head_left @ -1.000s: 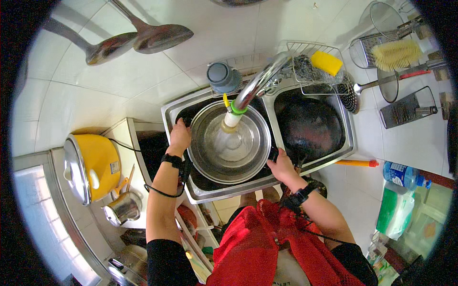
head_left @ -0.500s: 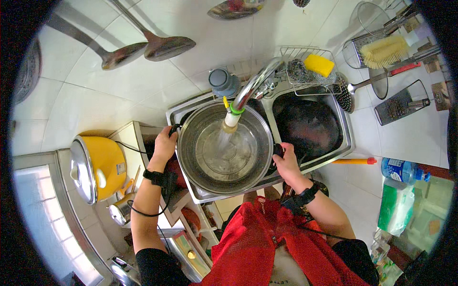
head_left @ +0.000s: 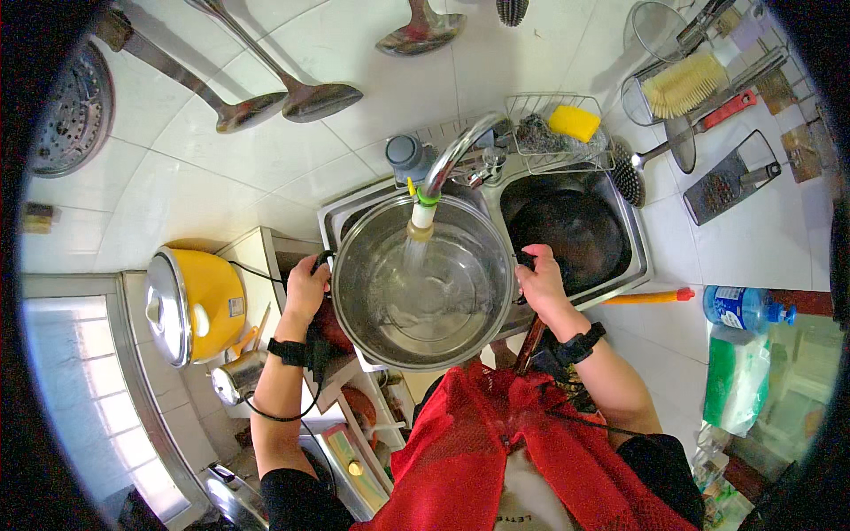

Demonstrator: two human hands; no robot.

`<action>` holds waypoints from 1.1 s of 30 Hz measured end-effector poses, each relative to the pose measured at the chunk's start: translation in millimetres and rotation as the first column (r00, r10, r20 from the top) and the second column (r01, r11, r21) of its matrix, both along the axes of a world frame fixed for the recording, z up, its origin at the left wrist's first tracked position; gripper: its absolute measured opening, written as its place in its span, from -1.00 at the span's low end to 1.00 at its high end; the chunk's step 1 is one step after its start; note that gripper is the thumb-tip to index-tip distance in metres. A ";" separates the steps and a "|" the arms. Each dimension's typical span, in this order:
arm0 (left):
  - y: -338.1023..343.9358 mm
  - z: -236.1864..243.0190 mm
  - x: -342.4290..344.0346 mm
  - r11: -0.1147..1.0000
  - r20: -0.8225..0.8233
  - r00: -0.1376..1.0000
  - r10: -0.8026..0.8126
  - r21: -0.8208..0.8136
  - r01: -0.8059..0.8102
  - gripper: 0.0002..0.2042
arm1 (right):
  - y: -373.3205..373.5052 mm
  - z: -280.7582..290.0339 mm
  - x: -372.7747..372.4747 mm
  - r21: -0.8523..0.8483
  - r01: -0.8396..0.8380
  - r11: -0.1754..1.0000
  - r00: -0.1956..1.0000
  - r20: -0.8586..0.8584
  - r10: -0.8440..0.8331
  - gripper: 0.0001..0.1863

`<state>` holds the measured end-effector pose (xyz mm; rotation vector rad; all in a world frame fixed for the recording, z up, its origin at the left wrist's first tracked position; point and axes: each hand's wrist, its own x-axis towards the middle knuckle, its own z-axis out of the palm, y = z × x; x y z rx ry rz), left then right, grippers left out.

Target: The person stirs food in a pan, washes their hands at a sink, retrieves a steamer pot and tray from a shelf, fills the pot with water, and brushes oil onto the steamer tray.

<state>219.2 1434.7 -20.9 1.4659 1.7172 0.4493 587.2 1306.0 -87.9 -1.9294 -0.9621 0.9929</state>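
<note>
A large round steel pot [head_left: 416, 341] with two black handles is held over the left sink basin. Water from the curved chrome faucet [head_left: 452, 159] runs into it, and clear water stands on its bottom. My left hand [head_left: 307, 288] is closed around the handle on the pot's left side. On the opposite side, my right hand [head_left: 542, 281] grips the other black handle. The faucet's white tip hangs over the far part of the pot. Most of the left basin is hidden beneath the pot.
In the right basin lies a dark round pan [head_left: 571, 230]. Behind it, a wire rack [head_left: 558, 164] carries a yellow sponge [head_left: 575, 123] and steel wool. A yellow rice cooker [head_left: 208, 305] stands at left. Ladles [head_left: 323, 102] and a grater [head_left: 722, 190] hang on the tiled walls.
The pot has moved slightly nearer to me and to the right under the faucet, with both hands still on its handles. The water in it looks more stirred.
</note>
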 end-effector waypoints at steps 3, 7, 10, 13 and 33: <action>-9.1 10.1 1.0 0.998 -0.028 1.000 -0.014 -0.056 0.012 -0.81 | 0.7 17.0 -2.2 -0.078 0.013 0.997 0.998 -0.067 -0.019 -0.62; -19.0 0.3 -8.2 0.997 -0.087 0.996 0.017 -0.078 -0.024 -0.77 | -2.9 17.1 -3.0 -0.005 -0.035 0.999 0.994 0.105 0.035 -0.67; -29.3 -0.2 -10.8 0.998 -0.146 0.988 0.042 -0.045 -0.049 -0.78 | -3.8 17.2 -2.9 0.006 -0.048 0.999 0.988 0.149 0.047 -0.69; -36.3 -2.0 -18.9 0.996 -0.061 0.998 0.008 -0.084 -0.013 -0.68 | -5.8 21.0 -4.4 0.065 -0.065 0.996 0.979 0.199 0.051 -0.70; -52.8 -1.2 -18.6 0.926 0.284 0.913 0.292 -0.323 -0.196 -0.75 | 13.0 25.9 -7.4 0.201 -0.175 0.964 0.938 0.331 0.102 -0.73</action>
